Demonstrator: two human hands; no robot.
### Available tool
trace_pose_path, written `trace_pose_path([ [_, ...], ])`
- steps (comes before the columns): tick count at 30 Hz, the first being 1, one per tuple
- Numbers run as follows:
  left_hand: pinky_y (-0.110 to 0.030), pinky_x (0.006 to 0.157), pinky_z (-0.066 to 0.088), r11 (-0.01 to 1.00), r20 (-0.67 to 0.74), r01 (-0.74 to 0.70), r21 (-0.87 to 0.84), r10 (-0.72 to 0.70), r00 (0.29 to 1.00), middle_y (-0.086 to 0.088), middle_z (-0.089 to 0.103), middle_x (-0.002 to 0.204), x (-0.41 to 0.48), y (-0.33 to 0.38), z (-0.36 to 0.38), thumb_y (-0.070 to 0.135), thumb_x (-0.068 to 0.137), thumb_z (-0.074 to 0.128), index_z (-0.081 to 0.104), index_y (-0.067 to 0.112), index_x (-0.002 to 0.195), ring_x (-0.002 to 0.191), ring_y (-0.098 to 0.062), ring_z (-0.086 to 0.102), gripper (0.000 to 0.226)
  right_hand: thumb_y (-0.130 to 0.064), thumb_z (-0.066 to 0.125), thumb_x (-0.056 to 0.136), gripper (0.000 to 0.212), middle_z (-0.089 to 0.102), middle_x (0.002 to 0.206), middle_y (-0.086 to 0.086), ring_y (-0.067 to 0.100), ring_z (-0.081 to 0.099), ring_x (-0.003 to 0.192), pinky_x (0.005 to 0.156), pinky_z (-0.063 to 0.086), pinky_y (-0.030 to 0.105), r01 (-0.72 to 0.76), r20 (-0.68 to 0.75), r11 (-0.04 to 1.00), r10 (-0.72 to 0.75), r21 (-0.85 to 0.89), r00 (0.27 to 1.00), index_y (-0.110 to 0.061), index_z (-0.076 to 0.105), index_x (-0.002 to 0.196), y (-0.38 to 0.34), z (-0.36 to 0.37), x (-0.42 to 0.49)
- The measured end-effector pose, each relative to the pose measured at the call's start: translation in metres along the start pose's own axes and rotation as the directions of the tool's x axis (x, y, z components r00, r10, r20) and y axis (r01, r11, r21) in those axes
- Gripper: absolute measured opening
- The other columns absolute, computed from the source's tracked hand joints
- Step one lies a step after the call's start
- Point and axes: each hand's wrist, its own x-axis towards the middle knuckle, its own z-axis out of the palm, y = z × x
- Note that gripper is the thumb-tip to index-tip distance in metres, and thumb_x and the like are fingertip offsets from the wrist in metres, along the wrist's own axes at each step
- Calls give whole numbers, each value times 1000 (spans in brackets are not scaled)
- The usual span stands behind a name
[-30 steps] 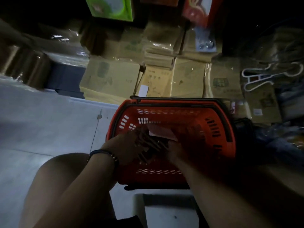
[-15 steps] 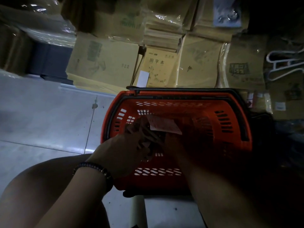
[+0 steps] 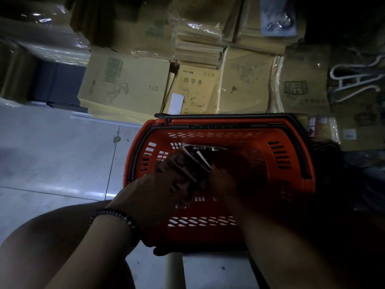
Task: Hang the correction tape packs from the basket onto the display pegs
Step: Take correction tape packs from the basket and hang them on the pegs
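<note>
An orange plastic basket with black handles stands on the floor in front of me. Both my hands are inside it. My left hand grips a fanned stack of flat correction tape packs over the basket's left half. My right hand is in deep shadow just right of the stack and touches its lower right edge; its fingers are too dark to read. No display pegs are in view.
Wrapped stacks of yellow exercise books fill the low shelf beyond the basket. A white plastic hanger lies at the far right. Pale floor tiles stretch to the left. My bare knee is at lower left.
The stack in my left hand has risen a little and fanned out, and the pinkish card that lay on top now shows edge-on. The view has tilted slightly downward.
</note>
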Motion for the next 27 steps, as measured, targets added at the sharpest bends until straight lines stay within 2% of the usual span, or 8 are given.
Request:
trace_pose_path([
  [4, -32, 95, 57, 997, -23, -79, 22, 80, 997, 7, 64, 136, 3, -10, -1, 56, 104, 43, 38, 38, 150, 115, -14, 68, 50, -25, 46, 106, 38, 65, 133, 15, 39, 64, 122, 98, 51, 45, 39, -73, 997, -35, 65, 997, -21, 48, 144, -1, -9, -21],
  [11, -34, 97, 55, 996, -97, -75, -37, 71, 993, -4, 67, 134, 4, -5, 1, 43, 108, 49, 53, 21, 144, 112, -20, 68, 42, -22, 53, 104, 57, 65, 136, 2, 26, 68, 116, 90, 51, 31, 217, -311, 958, -152, 188, 938, -34, 36, 157, -1, -67, -106],
  [13, -47, 106, 53, 941, -97, -23, -337, -11, 995, -8, 65, 140, -3, -2, 2, 74, 99, 42, 51, 24, 148, 121, -26, 67, 71, -27, 47, 109, 47, 64, 135, 2, 23, 64, 121, 86, 43, 26, 257, -383, 944, -164, 206, 909, -32, 40, 155, -5, -92, -139],
  [16, -59, 103, 53, 391, -133, -56, -919, -173, 976, -16, 75, 124, -24, -3, -4, 98, 82, 30, 66, 22, 134, 117, -37, 70, 98, -36, 48, 110, 42, 63, 138, 1, 22, 60, 124, 88, 38, 23, 349, -488, 899, -187, 265, 852, -28, 48, 152, -6, -117, -176],
  [18, -55, 96, 57, 3, -40, -40, -999, -125, 991, -25, 73, 125, -42, -4, -12, 89, 90, 29, 66, 8, 132, 120, -45, 68, 99, -34, 52, 108, 43, 62, 140, 2, 24, 60, 124, 92, 42, 26, 418, -515, 870, -240, 261, 823, -27, 49, 151, -3, -130, -195],
  [20, -53, 87, 63, -188, 2, -2, -982, -19, 1000, -30, 64, 137, -63, -3, -18, 88, 89, 37, 57, -1, 141, 123, -47, 66, 105, -32, 51, 108, 48, 54, 149, -1, 25, 57, 130, 100, 48, 34, 475, -526, 853, -308, 216, 793, -33, 41, 155, 3, -142, -207],
  [24, -45, 79, 66, -122, -59, -51, -991, 61, 996, -24, 73, 123, -99, 16, -22, 79, 90, 49, 63, 1, 137, 96, -36, 77, 92, -19, 53, 107, 67, 34, 166, -9, 16, 40, 149, 117, 42, 34, 584, -514, 797, -438, 157, 737, -50, 27, 160, 11, -178, -230],
  [27, -47, 91, 60, 6, -159, -161, -987, 132, 978, -23, 72, 127, -127, 43, -18, 71, 95, 53, 69, 4, 133, 104, -36, 75, 79, 2, 57, 99, 84, 30, 166, -20, 9, 34, 151, 119, 41, 35, 675, -497, 735, -562, 66, 661, -52, 33, 159, 10, -205, -253],
])
